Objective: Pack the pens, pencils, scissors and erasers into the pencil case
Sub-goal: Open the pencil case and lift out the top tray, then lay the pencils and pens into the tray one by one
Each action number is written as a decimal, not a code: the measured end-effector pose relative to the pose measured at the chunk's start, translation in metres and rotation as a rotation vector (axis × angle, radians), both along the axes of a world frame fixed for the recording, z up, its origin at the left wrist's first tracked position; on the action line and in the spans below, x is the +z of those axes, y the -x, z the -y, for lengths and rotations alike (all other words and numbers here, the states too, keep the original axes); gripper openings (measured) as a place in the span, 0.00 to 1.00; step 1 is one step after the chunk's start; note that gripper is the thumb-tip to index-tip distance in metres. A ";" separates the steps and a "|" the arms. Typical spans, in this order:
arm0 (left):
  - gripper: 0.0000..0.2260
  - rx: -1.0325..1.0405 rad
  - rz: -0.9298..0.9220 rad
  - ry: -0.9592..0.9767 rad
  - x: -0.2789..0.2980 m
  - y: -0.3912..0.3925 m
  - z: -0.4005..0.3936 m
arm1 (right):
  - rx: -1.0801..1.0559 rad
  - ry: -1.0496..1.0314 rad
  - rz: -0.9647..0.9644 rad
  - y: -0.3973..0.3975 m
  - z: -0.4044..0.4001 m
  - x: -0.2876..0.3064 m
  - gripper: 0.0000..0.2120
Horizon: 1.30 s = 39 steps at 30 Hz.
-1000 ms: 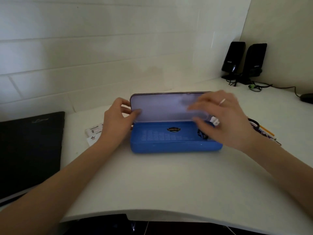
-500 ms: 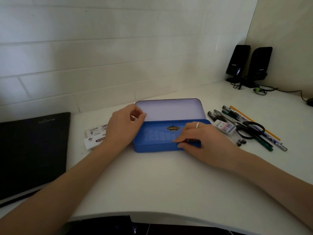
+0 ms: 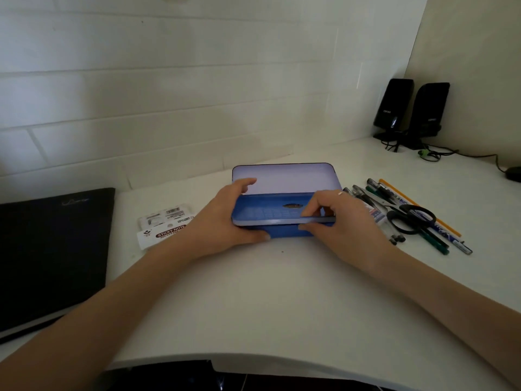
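Note:
A blue pencil case (image 3: 282, 233) sits mid-table with its pale lid (image 3: 284, 179) standing open toward the wall. My left hand (image 3: 222, 221) grips the case's left end, thumb on the front wall. My right hand (image 3: 346, 221) pinches the front edge of a blue inner tray (image 3: 267, 213), which is tilted up off the base. To the right of the case lie black scissors (image 3: 411, 218), a yellow pencil (image 3: 417, 206), several pens (image 3: 435, 241) and a white eraser (image 3: 376, 215), partly hidden by my right hand.
A black laptop (image 3: 56, 249) lies at the left. A sticky-note pack (image 3: 166, 225) rests beside my left wrist. Two black speakers (image 3: 411, 111) with cables stand in the back right corner, a dark mouse (image 3: 513, 173) at the right edge. The table's curved front edge is close.
The lid has gone back to fully open. My right hand came down from the lid to the inner tray's front edge and raised it. My left hand shifted to the case's left end.

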<state>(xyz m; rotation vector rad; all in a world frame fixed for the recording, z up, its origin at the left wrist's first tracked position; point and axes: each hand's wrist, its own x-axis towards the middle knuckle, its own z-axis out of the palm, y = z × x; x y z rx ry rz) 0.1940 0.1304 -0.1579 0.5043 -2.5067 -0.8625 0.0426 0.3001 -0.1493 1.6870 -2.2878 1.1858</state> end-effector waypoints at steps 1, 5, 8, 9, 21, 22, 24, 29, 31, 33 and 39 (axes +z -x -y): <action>0.45 0.004 -0.016 -0.020 0.000 0.001 0.001 | 0.008 0.026 0.049 -0.001 -0.001 0.003 0.14; 0.48 0.033 -0.042 -0.038 0.000 0.003 0.005 | 0.068 0.023 0.038 -0.001 -0.008 0.014 0.06; 0.42 0.039 -0.011 0.053 -0.002 0.002 0.011 | 0.105 -0.056 -0.023 -0.001 -0.012 0.014 0.07; 0.37 0.050 -0.005 0.085 -0.004 0.002 0.014 | 0.123 -0.079 -0.001 -0.002 -0.013 0.016 0.09; 0.09 0.278 -0.012 0.136 -0.004 0.000 0.022 | 0.432 -0.481 0.032 -0.001 -0.026 0.023 0.12; 0.07 0.271 -0.016 0.134 -0.003 0.000 0.021 | 0.440 -0.503 0.038 -0.002 -0.025 0.022 0.12; 0.06 0.258 -0.013 0.135 -0.003 0.000 0.019 | 0.438 -0.547 0.060 -0.001 -0.025 0.019 0.11; 0.06 0.247 -0.005 0.262 -0.007 -0.001 0.017 | 0.420 -0.571 0.124 0.000 -0.024 0.021 0.10; 0.09 0.207 -0.054 0.336 -0.007 -0.001 0.012 | 0.385 -0.577 0.143 0.002 -0.026 0.026 0.10; 0.12 0.136 -0.126 0.379 -0.004 -0.001 0.003 | 0.297 -0.516 0.177 0.008 -0.026 0.030 0.08; 0.13 -0.028 -0.181 0.137 0.000 -0.001 -0.022 | -0.448 -0.113 -0.074 0.083 -0.032 0.022 0.12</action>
